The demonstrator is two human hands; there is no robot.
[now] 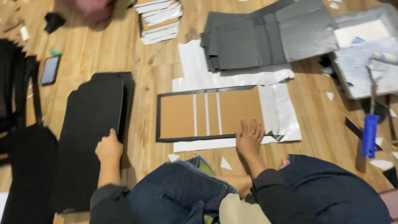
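A wooden floor [103, 54] fills the frame. On it, lower left, lies a long stack of black sheets [93, 120], its exact count too blurred to tell. Upper right of centre sits a pile of grey sheets [265, 37], several overlapping, resting on white paper [195, 66]. At centre lies one book-cover panel [209, 114]: four brown cardboard pieces, two wide and two narrow strips between them, set on a dark sheet whose edge frames them, with white backing paper beneath. At the right edge stands one grey tray [344, 79] holding a white sheet, pale cloth or paper, and a roller whose blue handle [370, 135] hangs out over the rim toward the floor. A stack of white-edged boards [159, 18] sits at top centre. One phone [50, 69] lies at upper left. Small white paper offcuts, at least five, scatter along the lower and right floor.

The left hand [109, 147] rests curled on the near edge of the black stack; whether it pinches a sheet I cannot tell. The right hand [250, 137] lies flat, fingers spread, holding nothing, pressing the panel's lower right corner.
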